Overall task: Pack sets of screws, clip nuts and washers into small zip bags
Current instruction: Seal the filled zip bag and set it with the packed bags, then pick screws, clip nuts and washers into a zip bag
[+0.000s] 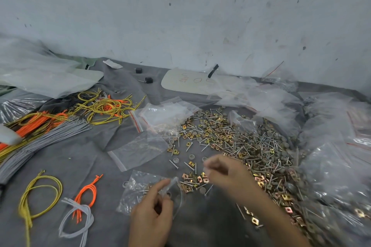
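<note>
1. Grip first: left hand (152, 208) pinches the mouth of a small zip bag (136, 194) between thumb and fingers, I'd guess to keep it open for loading.
2. Right hand (225, 170) is blurry, fingers curled. Can't tell if that grip has anything in it.
3. Bag lies on the grey cloth (80, 156), just left of the right hand, some hardware already inside.
4. Pile of screws, clip nuts and washers (251, 142) sits right under and beyond the right hand, so it's an easy reach.

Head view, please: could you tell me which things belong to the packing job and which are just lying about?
Job: part-filled zip bag pinched by the left hand; heap of screws, clip nuts and washers; empty zip bags.
Lying about: coloured wire bundles; two small black parts; handwritten board.
</note>
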A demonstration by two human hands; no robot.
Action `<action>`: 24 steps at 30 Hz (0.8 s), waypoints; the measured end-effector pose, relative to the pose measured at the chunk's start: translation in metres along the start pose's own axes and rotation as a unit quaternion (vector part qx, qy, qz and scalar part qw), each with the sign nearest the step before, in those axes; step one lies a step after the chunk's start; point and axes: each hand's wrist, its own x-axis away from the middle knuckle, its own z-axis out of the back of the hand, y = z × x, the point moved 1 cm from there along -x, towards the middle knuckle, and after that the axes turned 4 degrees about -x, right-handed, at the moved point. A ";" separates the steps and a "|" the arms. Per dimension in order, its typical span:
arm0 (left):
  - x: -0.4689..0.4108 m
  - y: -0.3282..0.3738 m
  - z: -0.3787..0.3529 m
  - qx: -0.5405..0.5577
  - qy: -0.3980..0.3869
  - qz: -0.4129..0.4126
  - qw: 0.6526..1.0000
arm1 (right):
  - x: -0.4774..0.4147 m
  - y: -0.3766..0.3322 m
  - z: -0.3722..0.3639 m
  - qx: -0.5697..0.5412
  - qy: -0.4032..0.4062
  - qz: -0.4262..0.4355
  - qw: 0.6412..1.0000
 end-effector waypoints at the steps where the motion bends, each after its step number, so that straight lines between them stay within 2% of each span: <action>1: 0.001 0.001 0.000 0.001 0.000 -0.002 1.000 | 0.016 -0.001 -0.015 -0.018 -0.017 -0.003 1.000; 4: 0.002 0.007 0.003 -0.005 -0.012 -0.018 1.000 | 0.042 -0.005 -0.052 0.003 -0.024 -0.001 1.000; 8: 0.008 0.013 0.007 -0.036 -0.033 -0.034 0.998 | 0.037 -0.020 -0.076 0.056 0.041 0.032 0.997; 13: 0.014 0.021 0.010 -0.067 -0.015 -0.058 0.996 | 0.030 -0.026 -0.086 0.176 0.038 0.062 0.982; 16: 0.020 0.025 0.015 -0.072 -0.020 -0.068 0.995 | 0.031 -0.027 -0.081 0.175 0.112 0.085 0.974; 19: 0.028 0.028 0.016 -0.122 -0.051 -0.105 0.986 | 0.028 -0.025 -0.070 0.173 0.062 0.037 0.982; 21: 0.032 0.031 0.020 -0.145 -0.037 -0.121 0.981 | 0.029 -0.028 -0.065 0.153 0.040 0.015 0.987; 24: 0.041 0.034 0.027 -0.134 -0.006 -0.122 0.983 | 0.035 -0.040 -0.060 0.057 0.051 0.018 0.997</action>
